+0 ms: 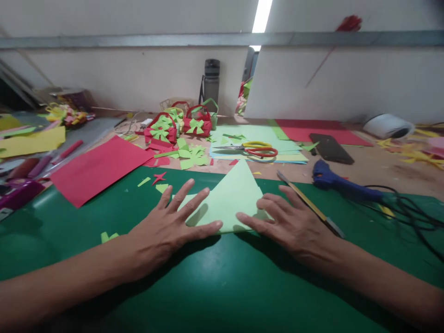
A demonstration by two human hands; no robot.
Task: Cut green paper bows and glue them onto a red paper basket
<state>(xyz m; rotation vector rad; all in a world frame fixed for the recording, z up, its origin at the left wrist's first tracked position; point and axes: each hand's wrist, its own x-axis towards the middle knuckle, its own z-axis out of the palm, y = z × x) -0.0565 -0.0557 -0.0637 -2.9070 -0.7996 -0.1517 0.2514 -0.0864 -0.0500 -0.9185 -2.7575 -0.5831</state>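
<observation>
A light green sheet of paper (pixel 232 199), folded to a pointed peak at its far side, lies on the green mat (pixel 208 286) between my hands. My left hand (pixel 173 226) is open, its fingers spread, and its thumb and fingertips are on or just over the paper's left part. At the right edge of the paper is my right hand (pixel 287 217). Its thumb reaches over the near edge, apart from the other fingers, which are loosely bent. A craft knife (pixel 308 201) with a yellowish handle lies just beyond my right hand.
Scissors (pixel 249 148) rest on stacked paper sheets (pixel 222 134) at the back. Small red paper baskets (pixel 197 125) stand near a grey bottle (pixel 211 83). A red sheet (pixel 100 171) lies left. On the right are a blue glue gun (pixel 343 182) with its cord and a dark phone (pixel 331 148).
</observation>
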